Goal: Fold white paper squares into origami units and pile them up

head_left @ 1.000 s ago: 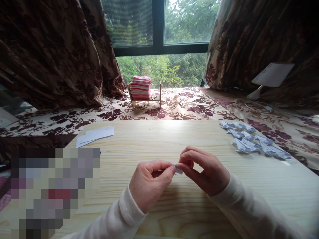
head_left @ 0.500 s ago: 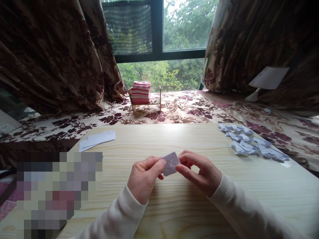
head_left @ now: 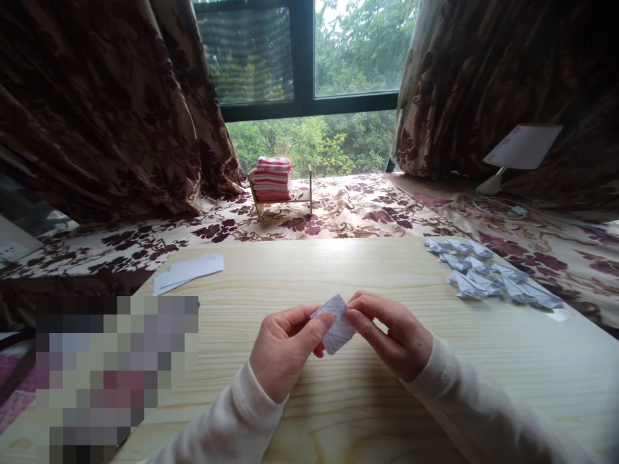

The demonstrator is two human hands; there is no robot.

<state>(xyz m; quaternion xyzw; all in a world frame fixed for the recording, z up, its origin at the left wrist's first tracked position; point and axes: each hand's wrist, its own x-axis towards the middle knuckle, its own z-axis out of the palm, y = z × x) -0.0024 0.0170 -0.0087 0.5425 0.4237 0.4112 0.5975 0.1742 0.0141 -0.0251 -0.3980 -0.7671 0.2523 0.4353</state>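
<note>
In the head view, a small folded paper [head_left: 341, 331] is held above the tabletop [head_left: 314, 270], well in from its far edge; its left side is clamped between thumb and fingers of the left hand [head_left: 285, 345]; its right corner appears pinched by the right hand [head_left: 394, 335], fingertips together; white strips [head_left: 198, 265] are laid at the far left corner, folded pieces [head_left: 467, 285] along the right edge; the paper is judged light, crisp, easily creased, best gripped flat by its edges.
</note>
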